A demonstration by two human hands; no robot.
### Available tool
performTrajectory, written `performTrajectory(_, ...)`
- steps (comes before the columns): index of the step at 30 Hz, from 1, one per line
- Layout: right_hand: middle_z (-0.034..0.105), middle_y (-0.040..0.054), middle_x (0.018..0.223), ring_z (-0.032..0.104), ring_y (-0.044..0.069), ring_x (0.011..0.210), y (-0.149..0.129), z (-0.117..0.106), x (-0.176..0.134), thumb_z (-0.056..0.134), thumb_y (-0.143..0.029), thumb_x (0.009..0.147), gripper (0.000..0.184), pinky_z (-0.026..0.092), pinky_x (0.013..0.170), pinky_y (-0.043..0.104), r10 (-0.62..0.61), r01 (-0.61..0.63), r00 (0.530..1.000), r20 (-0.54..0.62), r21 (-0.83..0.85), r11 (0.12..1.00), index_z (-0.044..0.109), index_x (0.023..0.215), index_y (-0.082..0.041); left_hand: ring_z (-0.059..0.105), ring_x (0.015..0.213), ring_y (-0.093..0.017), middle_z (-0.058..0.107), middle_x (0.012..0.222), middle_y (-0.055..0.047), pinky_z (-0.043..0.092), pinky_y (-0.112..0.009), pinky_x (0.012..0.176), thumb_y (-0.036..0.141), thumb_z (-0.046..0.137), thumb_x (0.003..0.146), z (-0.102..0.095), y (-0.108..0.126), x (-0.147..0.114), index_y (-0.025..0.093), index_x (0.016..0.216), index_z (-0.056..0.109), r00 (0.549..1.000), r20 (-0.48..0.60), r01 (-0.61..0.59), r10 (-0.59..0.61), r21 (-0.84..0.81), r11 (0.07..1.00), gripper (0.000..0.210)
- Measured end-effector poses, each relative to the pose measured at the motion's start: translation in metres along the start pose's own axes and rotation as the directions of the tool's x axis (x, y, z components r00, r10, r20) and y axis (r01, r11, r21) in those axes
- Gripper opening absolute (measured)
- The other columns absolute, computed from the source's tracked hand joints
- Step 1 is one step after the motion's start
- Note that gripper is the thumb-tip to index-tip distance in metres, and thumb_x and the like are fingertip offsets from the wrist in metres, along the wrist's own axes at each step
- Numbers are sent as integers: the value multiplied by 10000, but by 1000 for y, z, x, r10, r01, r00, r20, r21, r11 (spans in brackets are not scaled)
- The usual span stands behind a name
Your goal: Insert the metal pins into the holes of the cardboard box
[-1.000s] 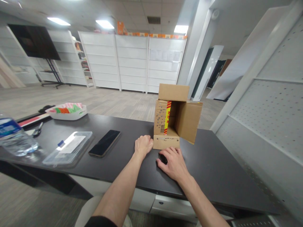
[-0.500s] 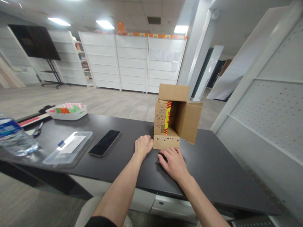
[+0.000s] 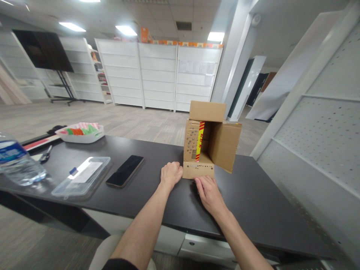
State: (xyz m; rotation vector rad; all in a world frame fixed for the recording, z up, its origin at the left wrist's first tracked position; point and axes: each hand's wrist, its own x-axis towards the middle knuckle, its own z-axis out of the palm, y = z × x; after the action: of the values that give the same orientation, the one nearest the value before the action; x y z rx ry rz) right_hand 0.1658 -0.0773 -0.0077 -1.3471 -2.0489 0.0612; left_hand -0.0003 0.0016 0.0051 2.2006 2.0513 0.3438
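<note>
Pushing forward with the clenched left hand point(image 3: 171, 173) or the right hand point(image 3: 208, 191), whose grip I cannot tell, could skew the cardboard box point(image 3: 215, 144).

Forearms point(image 3: 149, 213) forward — left hand point(image 3: 171, 173) in a fist, right hand point(image 3: 208, 192) low, fingers point(image 3: 207, 180) curled

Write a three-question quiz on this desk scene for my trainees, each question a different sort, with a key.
1. True or false: the phone lies between the case and the left hand.

2. Which item carries yellow-and-red tape?
a) bottle
b) box
c) basket

3. Fill the gap: the left hand is curled into a ____ on the desk.

Key: 1 true; 2 b; 3 fist.
</note>
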Motion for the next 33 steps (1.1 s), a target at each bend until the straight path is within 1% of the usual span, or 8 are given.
performTrajectory(3,640,70,910,563,197,874,4,1,1,304,-322,973,324,394,788,323,30,-20,999,-44,215,976,604,964,-197,645,871,-237,681,933,-117,466,-310,725,290,345,845,0,0,0,198,880,673,1000,-6,-6,6,-4,1000,343)
performTrajectory(5,639,70,912,575,191,863,6,1,1,323,-348,967,318,418,784,313,101,-71,992,-78,323,944,602,961,-195,645,871,-235,680,937,-117,466,-310,728,291,345,844,0,0,0,199,885,675,1000,-6,-2,2,-3,1000,345)
performTrajectory(9,633,51,813,587,176,771,11,2,3,350,-400,953,337,442,731,301,276,-191,952,-135,443,876,607,950,-182,641,888,-237,678,952,-123,464,-315,747,290,342,848,0,1,0,196,900,678,1000,2,4,-4,7,1000,353)
performTrajectory(13,635,50,795,598,174,747,16,2,6,359,-436,942,365,456,717,305,361,-227,919,-161,532,816,607,937,-169,643,884,-238,679,939,-122,466,-314,745,288,350,844,0,2,0,193,890,678,1000,3,1,-1,11,1000,345)
performTrajectory(16,646,57,804,605,173,727,18,1,12,363,-459,935,385,464,699,304,381,-230,911,-157,572,787,607,922,-161,648,869,-244,681,920,-121,470,-317,729,286,352,840,0,1,0,194,870,678,1000,-13,-7,8,11,1000,340)
performTrajectory(21,649,51,798,601,171,722,23,-2,27,367,-469,929,386,467,713,308,357,-192,915,-189,573,796,607,894,-169,652,849,-251,684,914,-120,474,-325,710,282,355,829,1,0,1,195,861,679,1000,-20,-9,9,-1,1000,336)
performTrajectory(30,658,60,814,603,171,703,37,5,48,389,-496,910,400,477,702,320,393,-182,889,-235,606,774,602,913,-157,650,874,-240,681,937,-121,470,-314,732,280,353,840,-1,2,0,194,886,675,1000,-3,-4,4,1,1000,336)
performTrajectory(33,651,58,809,603,172,706,37,9,48,379,-493,914,397,476,700,318,410,-173,866,-284,601,780,597,908,-160,648,889,-230,680,950,-117,466,-302,751,281,362,843,-3,2,0,197,893,675,1000,8,18,-18,3,1000,328)
